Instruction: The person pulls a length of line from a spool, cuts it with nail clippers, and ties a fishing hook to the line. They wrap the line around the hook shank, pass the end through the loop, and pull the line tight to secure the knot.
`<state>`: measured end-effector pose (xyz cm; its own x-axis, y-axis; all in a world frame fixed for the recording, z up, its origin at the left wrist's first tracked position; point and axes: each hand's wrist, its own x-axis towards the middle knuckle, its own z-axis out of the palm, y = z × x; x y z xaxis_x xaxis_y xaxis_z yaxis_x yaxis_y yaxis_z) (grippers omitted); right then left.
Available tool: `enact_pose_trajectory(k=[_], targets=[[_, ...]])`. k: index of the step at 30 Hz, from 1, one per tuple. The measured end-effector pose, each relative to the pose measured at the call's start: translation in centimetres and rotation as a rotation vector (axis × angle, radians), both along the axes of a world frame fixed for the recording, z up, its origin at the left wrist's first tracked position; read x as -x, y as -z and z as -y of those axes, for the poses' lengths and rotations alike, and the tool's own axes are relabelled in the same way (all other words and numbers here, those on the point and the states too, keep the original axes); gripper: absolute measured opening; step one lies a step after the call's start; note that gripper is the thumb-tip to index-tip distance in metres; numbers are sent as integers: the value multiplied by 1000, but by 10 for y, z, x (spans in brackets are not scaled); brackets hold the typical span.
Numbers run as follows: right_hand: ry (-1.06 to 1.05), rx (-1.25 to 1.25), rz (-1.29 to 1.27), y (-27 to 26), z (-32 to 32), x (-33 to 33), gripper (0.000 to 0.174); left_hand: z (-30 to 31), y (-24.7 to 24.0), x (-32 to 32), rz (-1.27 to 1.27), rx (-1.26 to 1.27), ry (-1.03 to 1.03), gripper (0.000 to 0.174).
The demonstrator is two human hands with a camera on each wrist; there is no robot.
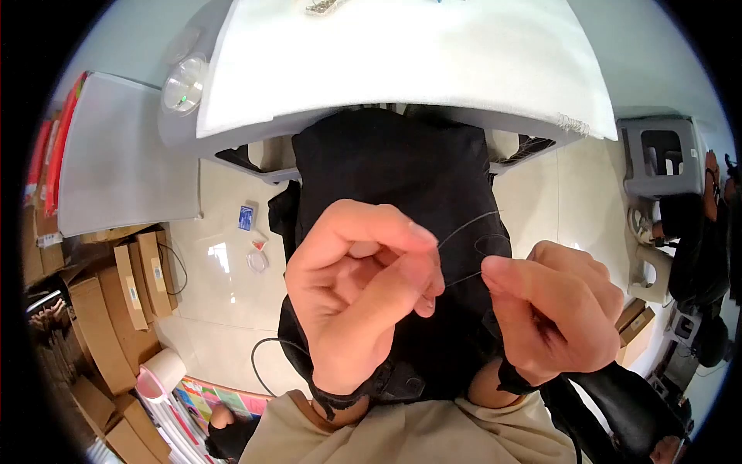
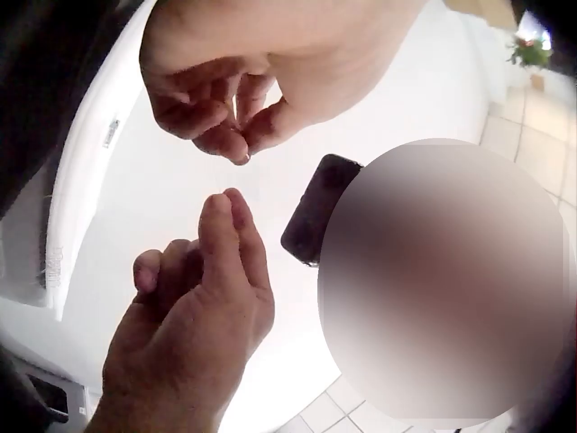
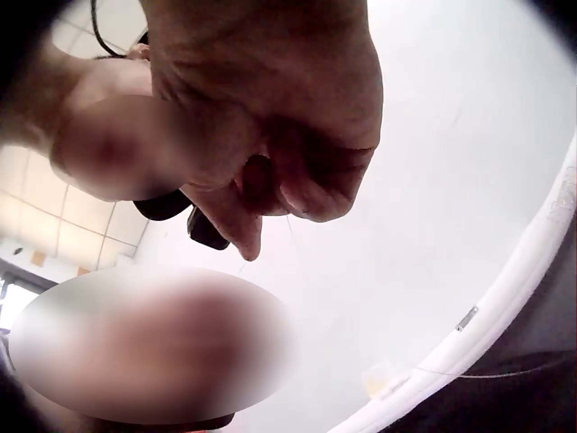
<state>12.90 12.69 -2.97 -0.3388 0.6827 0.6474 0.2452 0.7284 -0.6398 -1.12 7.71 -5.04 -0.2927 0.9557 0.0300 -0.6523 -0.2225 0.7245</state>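
Note:
A thin dark thread (image 1: pixel 464 226) runs between my two hands over the black cloth (image 1: pixel 394 170), with a small loop near the right fingertips. My left hand (image 1: pixel 352 290) pinches it between thumb and index finger, the other fingers loosely bent. Level with it on the right, my right hand (image 1: pixel 553 309) pinches the thread with thumb and forefinger, its other fingers curled in. The left wrist view has the left hand (image 2: pixel 270 72) above and the right hand (image 2: pixel 198 298) below, fingertips a short gap apart. In the right wrist view the right hand (image 3: pixel 279 108) fills the top.
A white-covered table (image 1: pixel 402 69) stands ahead, a small tangled bundle (image 1: pixel 323 6) at its far edge. Left of it are a clear round container (image 1: pixel 184 85) and cardboard boxes (image 1: pixel 104 332). A small blue box (image 1: pixel 246 217) lies on the floor. A grey stool (image 1: pixel 661 182) and another person (image 1: pixel 688 240) are rightward.

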Motion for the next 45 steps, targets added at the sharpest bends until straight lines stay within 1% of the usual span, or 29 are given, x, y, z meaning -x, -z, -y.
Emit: enact_pose_trajectory(k=[7,10,13,16,19,22,25,28,37,40,45], targets=[[-38,-19,1,1,-2,-2,36,1,-6,-5,-171,130,33,14],[-37,-15,-27,2,-2,-2,36,1,-9,-5,-177,182,60,14],[-53,-14,-4,4,-2,-5,36,-2,-15,-9,-261,289,61,12],[-74,-8,26,4,-3,-9,35,2,-11,-3,-247,251,153,16],[-52,6,32,4,-2,-7,33,1,-10,-2,-312,258,168,17],[-45,12,35,5,-3,-6,32,-1,-7,4,-317,261,178,17],[-56,31,68,3,-5,-6,31,-2,-6,5,-364,302,138,17],[-44,30,52,7,-5,-6,30,-1,-5,4,-347,263,155,16],[-10,39,34,10,-7,-5,24,-3,-1,8,-437,234,317,15],[14,69,36,12,-6,-4,23,-4,-2,11,-434,321,335,16],[2,134,60,10,-6,-2,21,-4,3,14,-425,240,381,17]])
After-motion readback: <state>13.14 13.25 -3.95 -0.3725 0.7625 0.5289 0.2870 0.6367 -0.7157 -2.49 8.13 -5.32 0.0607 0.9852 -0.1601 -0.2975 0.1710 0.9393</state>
